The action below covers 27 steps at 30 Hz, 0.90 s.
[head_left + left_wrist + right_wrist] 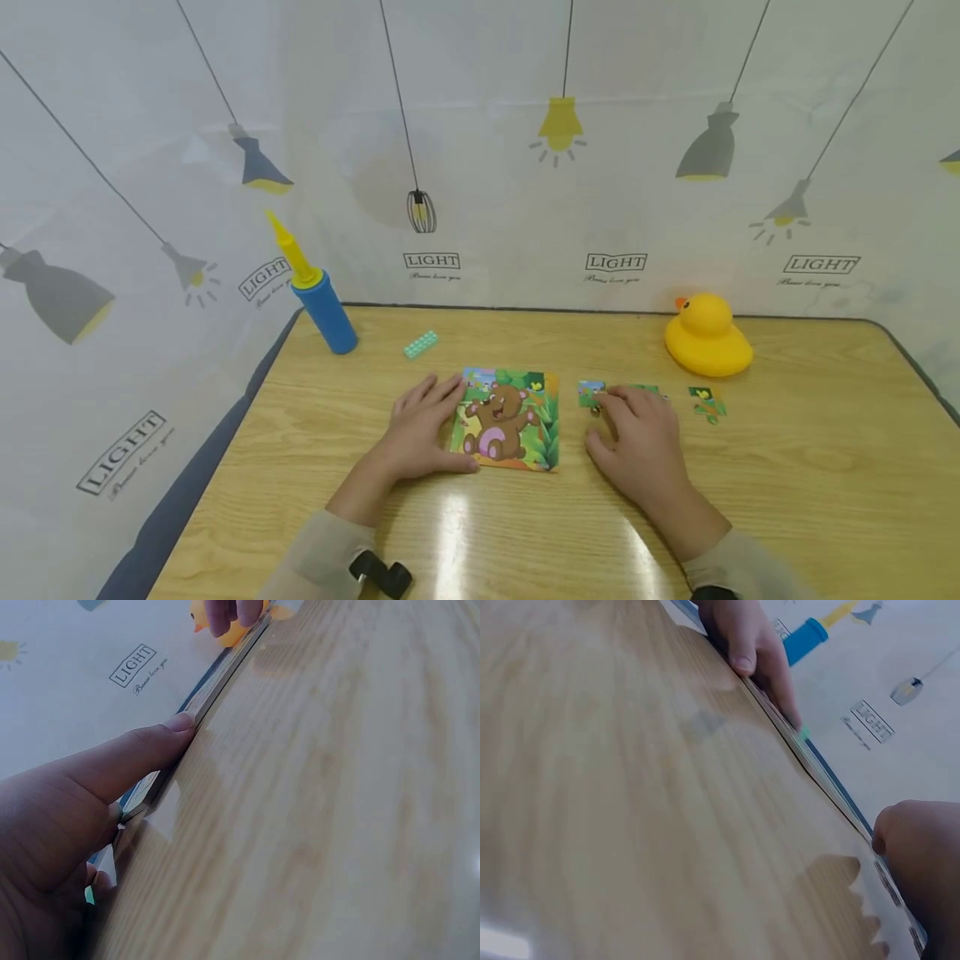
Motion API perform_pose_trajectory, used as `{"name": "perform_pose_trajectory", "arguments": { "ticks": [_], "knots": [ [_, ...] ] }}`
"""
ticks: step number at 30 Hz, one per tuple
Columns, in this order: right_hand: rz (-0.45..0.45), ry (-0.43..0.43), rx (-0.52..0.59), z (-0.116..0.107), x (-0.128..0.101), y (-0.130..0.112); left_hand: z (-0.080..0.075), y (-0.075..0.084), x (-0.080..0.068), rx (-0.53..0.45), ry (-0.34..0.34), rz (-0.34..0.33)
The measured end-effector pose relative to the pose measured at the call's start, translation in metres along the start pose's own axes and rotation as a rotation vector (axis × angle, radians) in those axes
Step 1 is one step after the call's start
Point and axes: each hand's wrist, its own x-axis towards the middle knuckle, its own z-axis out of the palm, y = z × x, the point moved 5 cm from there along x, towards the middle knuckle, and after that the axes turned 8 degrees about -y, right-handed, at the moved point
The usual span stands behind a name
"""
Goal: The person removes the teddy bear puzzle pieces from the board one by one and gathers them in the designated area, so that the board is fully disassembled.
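Observation:
A square bear puzzle [504, 421] lies flat on the table, with a brown bear against green leaves. My left hand [423, 429] rests at its left side. The fingers reach its upper left edge and the straight thumb lies along its front edge, as the left wrist view also shows. To the right, my right hand [645, 442] is palm down over loose puzzle pieces. Its fingertips touch a small blue-and-green piece [590, 392], with the thumb apart from it. Another green piece [645, 389] shows partly behind the fingers. A separate piece [707, 403] lies beyond this hand.
A yellow rubber duck [707, 336] sits at the back right of the wooden table [817, 467]. At the back left stand a blue-and-yellow hand pump [324, 312] and a mint toy brick [421, 344]. A lamp-printed cloth [495, 183] hangs behind the table.

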Motion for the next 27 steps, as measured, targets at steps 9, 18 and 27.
{"name": "perform_pose_trajectory", "arguments": {
  "ticks": [9, 18, 27],
  "knots": [
    [-0.05, -0.068, 0.041, 0.023, 0.011, -0.035, 0.001, 0.001, 0.0, 0.002, 0.004, 0.004],
    [-0.087, -0.064, 0.071, 0.038, 0.023, -0.057, -0.003, 0.003, -0.001, -0.021, 0.01, 0.005],
    [-0.141, -0.096, 0.107, 0.058, 0.041, -0.074, 0.001, -0.002, 0.002, -0.01, 0.005, -0.008]
  ]
}}
